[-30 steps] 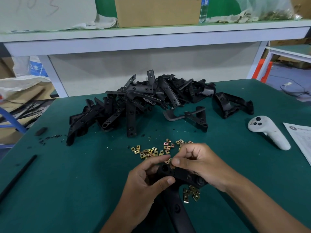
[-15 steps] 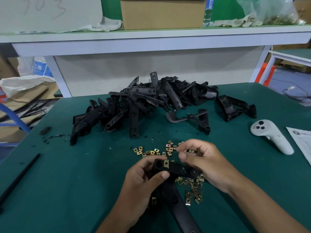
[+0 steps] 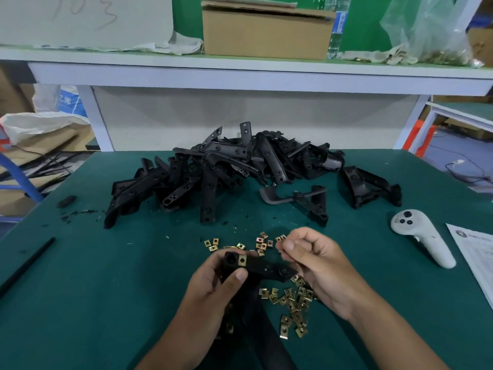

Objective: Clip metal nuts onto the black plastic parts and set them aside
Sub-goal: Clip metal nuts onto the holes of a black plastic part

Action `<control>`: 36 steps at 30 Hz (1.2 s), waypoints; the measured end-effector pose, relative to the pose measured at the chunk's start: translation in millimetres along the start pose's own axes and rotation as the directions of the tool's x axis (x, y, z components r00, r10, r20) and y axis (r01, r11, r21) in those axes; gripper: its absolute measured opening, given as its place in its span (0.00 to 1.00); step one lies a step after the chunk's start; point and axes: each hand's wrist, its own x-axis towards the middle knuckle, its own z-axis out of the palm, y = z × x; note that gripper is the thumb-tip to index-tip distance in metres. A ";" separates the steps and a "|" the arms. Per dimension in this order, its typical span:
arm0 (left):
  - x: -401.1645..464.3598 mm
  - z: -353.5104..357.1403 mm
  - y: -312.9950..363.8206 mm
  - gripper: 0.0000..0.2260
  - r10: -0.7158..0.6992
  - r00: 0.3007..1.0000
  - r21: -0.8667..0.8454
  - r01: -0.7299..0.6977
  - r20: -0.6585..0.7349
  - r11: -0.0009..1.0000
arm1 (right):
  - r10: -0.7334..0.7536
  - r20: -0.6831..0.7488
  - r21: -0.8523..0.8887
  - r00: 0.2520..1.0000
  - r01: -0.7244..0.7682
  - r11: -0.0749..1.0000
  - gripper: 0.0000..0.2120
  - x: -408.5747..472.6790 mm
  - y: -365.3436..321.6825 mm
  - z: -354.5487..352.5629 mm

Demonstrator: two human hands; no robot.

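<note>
Right hand (image 3: 317,265) lifted away, brass nut (image 3: 242,260) clipped on black part (image 3: 260,267)

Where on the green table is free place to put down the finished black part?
Free: the mat between the thin black rod and the left hand; also between the right hand and the white controller. Crowded: the black parts pile and the loose nuts.

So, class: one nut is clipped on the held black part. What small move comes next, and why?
Probably the right hand picks a loose nut from beside its fingertips, because the black part in the left hand shows one clipped nut and bare holes further along.
</note>
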 end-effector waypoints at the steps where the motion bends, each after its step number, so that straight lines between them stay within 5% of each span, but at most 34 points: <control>1: 0.1 -0.5 -0.2 0.16 -0.003 1.000 -0.051 0.003 -0.007 0.999 | 0.002 0.002 0.008 1.000 -0.002 1.000 0.14 0.1 -0.5 0.0; 7: 0.6 0.1 -1.7 0.19 -0.027 0.999 -0.206 0.019 -0.036 0.978 | -0.007 -0.002 0.008 1.000 0.007 1.000 0.12 0.8 -2.7 0.4; 17: 2.9 0.2 -2.1 0.17 0.053 0.994 -0.070 -0.059 -0.091 0.996 | -0.015 0.094 -0.168 0.996 0.031 0.985 0.09 -5.1 -4.7 9.4; 26: 1.8 1.2 -3.4 0.18 0.070 0.995 -0.064 -0.075 -0.074 0.995 | -0.053 0.047 -0.162 0.997 0.060 0.985 0.14 -5.7 -0.6 12.0; 36: 1.6 1.2 -3.8 0.11 0.104 0.992 -0.076 -0.109 -0.074 0.991 | 0.006 0.113 -0.213 0.994 0.019 0.977 0.08 -5.6 -3.7 9.5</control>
